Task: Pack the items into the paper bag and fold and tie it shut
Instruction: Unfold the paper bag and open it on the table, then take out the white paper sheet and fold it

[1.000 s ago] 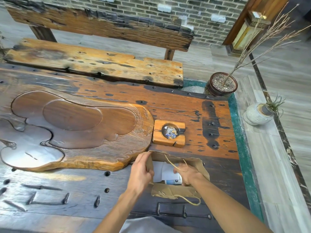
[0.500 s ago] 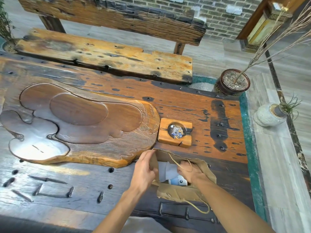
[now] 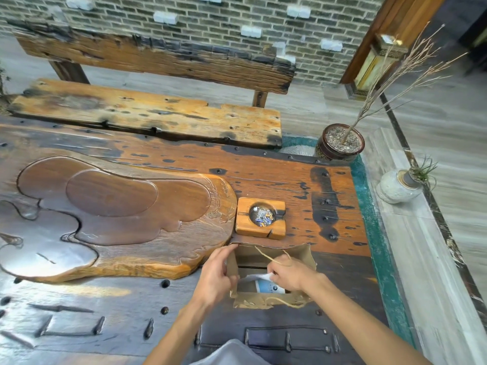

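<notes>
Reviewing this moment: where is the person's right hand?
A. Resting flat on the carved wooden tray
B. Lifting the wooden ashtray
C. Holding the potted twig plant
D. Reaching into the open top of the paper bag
D: the right hand is inside the mouth of the paper bag, over the white and blue items in it, while the left hand holds the bag's left edge.

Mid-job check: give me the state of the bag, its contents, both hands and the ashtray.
paper bag: upright, mouth open, not folded or tied
white and blue item: inside bag
left hand: gripping bag's left edge
right hand: reaching into bag mouth
wooden ashtray: holds debris, beyond bag
</notes>
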